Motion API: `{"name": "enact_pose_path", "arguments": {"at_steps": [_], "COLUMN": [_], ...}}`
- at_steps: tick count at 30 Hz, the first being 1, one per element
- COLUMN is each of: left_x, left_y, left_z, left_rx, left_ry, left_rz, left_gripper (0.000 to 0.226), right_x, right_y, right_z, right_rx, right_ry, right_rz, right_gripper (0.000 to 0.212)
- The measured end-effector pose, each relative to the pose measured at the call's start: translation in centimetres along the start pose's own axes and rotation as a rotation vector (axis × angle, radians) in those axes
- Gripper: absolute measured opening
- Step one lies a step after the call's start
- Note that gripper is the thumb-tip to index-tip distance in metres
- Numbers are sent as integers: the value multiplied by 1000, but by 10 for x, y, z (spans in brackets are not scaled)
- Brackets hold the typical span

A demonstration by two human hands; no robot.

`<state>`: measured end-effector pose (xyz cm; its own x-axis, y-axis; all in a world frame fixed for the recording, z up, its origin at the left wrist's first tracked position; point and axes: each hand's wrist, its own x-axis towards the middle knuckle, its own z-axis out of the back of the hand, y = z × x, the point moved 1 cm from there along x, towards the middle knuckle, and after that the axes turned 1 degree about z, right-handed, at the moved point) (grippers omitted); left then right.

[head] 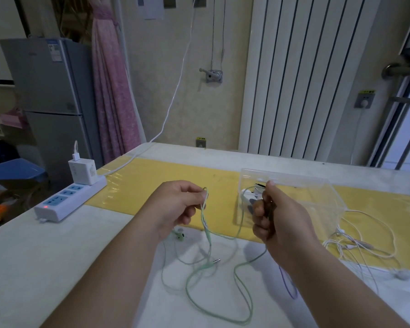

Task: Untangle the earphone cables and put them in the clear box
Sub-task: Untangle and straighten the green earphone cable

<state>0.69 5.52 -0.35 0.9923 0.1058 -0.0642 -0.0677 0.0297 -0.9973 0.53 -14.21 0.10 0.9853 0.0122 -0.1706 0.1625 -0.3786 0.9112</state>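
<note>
We hold both hands raised over the table, left hand (175, 204) pinching the green earphone cable (205, 223), right hand (273, 217) fisted around it.

We look from one head-worn camera, forward and down, close over the surface (57, 256), wall at the far side

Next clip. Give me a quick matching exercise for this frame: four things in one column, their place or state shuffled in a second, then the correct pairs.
Things:
1. green earphone cable
2. white earphone cable
3. clear box
4. power strip

Places or states:
A. at the table's left edge, with a charger plugged in
B. on the yellow mat, holding some items
C. pinched in both hands
D. loose on the table, right of the box

Pairs: 1-C, 2-D, 3-B, 4-A
</note>
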Motion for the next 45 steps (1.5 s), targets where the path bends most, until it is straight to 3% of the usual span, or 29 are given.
{"name": "enact_pose_path", "arguments": {"at_steps": [6, 8, 12, 21, 25, 29, 32, 34, 36, 39, 42, 45], "left_x": [-8, -10, -10, -6, -6, -1, 3, 3, 3, -1, -6, -7], "left_y": [-7, -8, -10, -6, -6, -4, -3, -1, 0, -6, -4, -3], "left_z": [-4, -5, -3, -6, -5, -2, 0, 1, 4, 1, -9, -10], "left_rx": [-231, -332, -471, -490, -475, -356, -77, 174, 410, 511, 584, 608], "left_ry": [196, 208, 185, 207, 164, 14, -333, -541, -629, -329, -54, -29], "left_rz": [117, 123, 110, -25, -32, 32, 1, -87, -298, -601, -638, -556], "left_gripper": [16, 14, 13, 10, 11, 15, 30, 55, 64, 35, 32, 28], "right_x": [-5, -7, -8, -14, -14, -8, -5, -5, -5, -5, -5, -4], "right_y": [-6, -7, -7, -17, -20, -20, -19, -18, -18, -17, -16, -15], "right_z": [-2, -4, -6, -19, -18, -12, -10, -10, -10, -10, -10, -9], "right_rx": [-208, -215, -169, -400, -411, -595, -711, -746, -793, -827, -857, -862], "right_ry": [34, 68, 146, 392, 387, 347, 267, 230, 210, 202, 186, 169], "right_rz": [-21, -55, -110, 49, 64, 151, 247, 291, 333, 368, 385, 410], "right_gripper": [32, 42, 40, 20, 7, 24, 24, 24, 26, 28, 29, 27]}}
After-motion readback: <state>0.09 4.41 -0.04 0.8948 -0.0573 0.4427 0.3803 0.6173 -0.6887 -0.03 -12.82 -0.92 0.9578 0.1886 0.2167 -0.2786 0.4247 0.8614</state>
